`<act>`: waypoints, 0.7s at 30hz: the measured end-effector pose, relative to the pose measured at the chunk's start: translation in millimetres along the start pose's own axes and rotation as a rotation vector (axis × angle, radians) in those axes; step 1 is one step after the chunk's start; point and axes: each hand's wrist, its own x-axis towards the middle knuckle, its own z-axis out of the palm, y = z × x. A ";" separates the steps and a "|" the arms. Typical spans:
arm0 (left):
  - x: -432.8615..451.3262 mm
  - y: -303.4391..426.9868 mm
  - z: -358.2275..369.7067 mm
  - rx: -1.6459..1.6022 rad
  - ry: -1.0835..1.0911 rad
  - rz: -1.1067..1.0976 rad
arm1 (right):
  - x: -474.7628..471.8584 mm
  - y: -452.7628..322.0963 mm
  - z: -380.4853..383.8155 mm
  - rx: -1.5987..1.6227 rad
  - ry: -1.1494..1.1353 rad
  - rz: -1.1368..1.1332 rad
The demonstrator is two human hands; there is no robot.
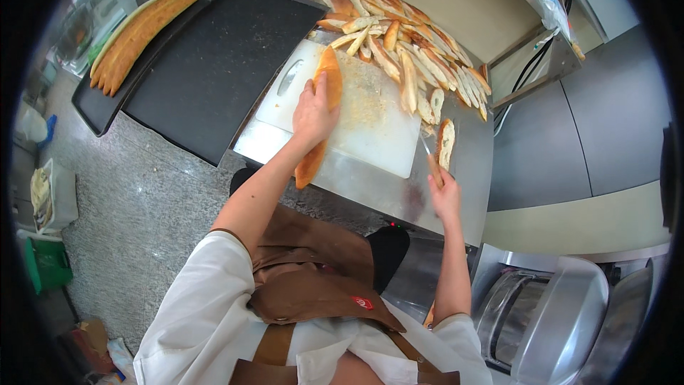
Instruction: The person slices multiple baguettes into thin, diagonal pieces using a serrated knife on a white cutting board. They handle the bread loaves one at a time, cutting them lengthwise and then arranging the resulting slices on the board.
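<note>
Under my left hand [315, 112] lies a long baguette [332, 72], held on the left part of the white cutting board [368, 144]; its near end juts past the table's front edge. My right hand [445, 195] grips the wooden handle of a knife [436, 168], whose blade points away from me by the board's right edge. Just right of the blade lies a cut slice of bread [444, 144]. Crumbs cover the board's middle. Behind and to the right is a large heap of sliced bread [406, 43].
Black baking trays [214, 59] stand to the left, the outer one bearing several whole baguettes [141, 37]. A metal shelf [556, 69] juts from the wall at the right. Below it at the lower right is a silver machine [561, 315].
</note>
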 end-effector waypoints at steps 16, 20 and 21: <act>-0.1 -6.1 -3.8 -0.037 -0.044 -0.027 | 42.2 -61.9 4.1 0.352 0.015 0.133; -0.8 1.5 -4.6 -0.061 -0.057 -0.038 | 0.9 -73.4 28.6 0.496 -0.052 0.115; -0.9 0.9 -2.9 -0.060 -0.047 -0.038 | -10.4 -79.3 37.9 0.574 -0.085 0.127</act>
